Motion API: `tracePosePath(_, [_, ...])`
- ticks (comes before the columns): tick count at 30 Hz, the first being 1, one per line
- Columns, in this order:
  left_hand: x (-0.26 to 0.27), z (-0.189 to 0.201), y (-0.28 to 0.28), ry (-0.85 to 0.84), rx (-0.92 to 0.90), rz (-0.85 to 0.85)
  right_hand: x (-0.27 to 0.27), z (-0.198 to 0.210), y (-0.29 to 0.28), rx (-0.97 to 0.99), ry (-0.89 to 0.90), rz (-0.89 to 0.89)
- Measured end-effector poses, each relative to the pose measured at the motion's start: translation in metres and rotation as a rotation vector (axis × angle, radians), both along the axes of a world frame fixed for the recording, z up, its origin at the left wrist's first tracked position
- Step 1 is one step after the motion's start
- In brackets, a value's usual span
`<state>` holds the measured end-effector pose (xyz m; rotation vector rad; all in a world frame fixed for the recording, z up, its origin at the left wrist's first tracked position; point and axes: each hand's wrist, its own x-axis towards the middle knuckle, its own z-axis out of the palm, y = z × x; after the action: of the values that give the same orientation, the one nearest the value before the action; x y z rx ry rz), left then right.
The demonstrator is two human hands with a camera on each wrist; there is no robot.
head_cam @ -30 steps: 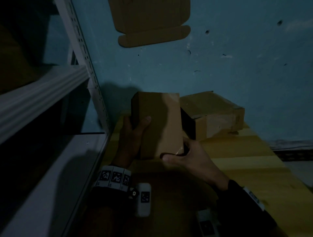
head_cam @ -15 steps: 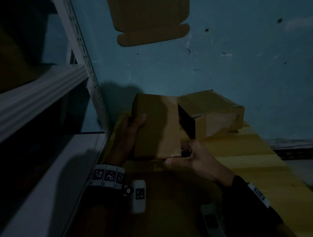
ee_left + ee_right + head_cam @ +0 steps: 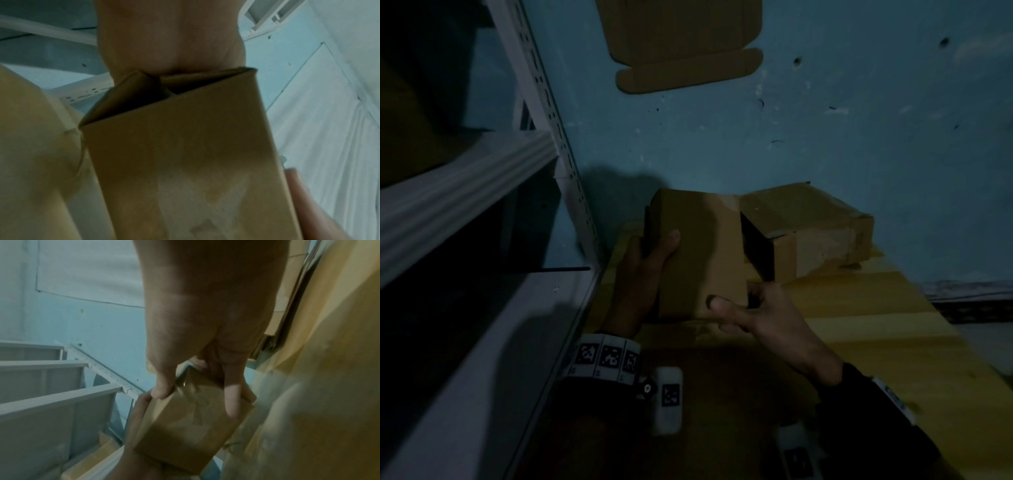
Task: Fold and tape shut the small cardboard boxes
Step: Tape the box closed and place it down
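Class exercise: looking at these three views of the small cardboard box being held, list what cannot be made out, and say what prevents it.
- Head view: the small cardboard box is in shadow; no tape can be made out.
- Head view: the right hand covers the box's near corner.
- Left wrist view: the left hand hides the box's far end.
- Right wrist view: motion blur; the marking is unreadable.
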<state>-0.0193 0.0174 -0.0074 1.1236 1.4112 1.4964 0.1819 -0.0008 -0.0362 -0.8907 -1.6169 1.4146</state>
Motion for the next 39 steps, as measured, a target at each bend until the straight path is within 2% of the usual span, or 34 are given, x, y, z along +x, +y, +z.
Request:
tracePosePath(5, [-0.001, 0.003, 0.000, -0.019, -0.017, -0.013, 0.002, -0.002, 0.005, -0.075, 0.067, 0.052])
tracePosePath(14, [-0.004, 0.004, 0.000, -0.024, -0.037, -0.056, 0.013, -0.004, 0.008, -0.024, 0.001, 0.146])
tracePosePath(22, [-0.005, 0.006, -0.003, -0.068, -0.040, -0.087, 0.020, 0.000, 0.006, 0.084, -0.189, 0.150])
tracePosePath(25, [-0.005, 0.009, -0.005, -0.074, -0.011, -0.069, 0.017, 0.001, 0.003, 0.107, -0.140, 0.157])
tracePosePath(30, [-0.002, 0.009, -0.002, -0.050, 0.043, -0.033, 0.007, 0.001, 0.001, 0.020, 0.017, 0.100])
tracePosePath(33, [0.000, 0.005, 0.001, -0.044, 0.055, 0.004, 0.002, -0.003, 0.005, 0.048, 0.039, 0.040])
tracePosePath(39, [-0.003, 0.005, 0.002, -0.036, 0.026, 0.020, 0.006, -0.003, 0.011, 0.017, 0.003, 0.089])
